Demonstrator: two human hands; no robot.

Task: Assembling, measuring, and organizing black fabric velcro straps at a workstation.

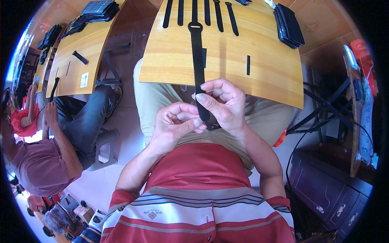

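Black strap (197,60) pinched by my left hand (176,125) and right hand (225,105), fingers closed; slack grip could drop it off the near table (227,77) edge.

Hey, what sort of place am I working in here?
Probably a small assembly workshop. Long black fabric straps lie in a row on a wooden table, black pieces sit in a stack at its corner, and another person sits at a similar table.

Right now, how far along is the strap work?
Done, apparently: a stack of black pieces sits at the table's far right. In hand: both the left hand and right hand pinch one black strap. Left, apparently: loose straps laid in a row.
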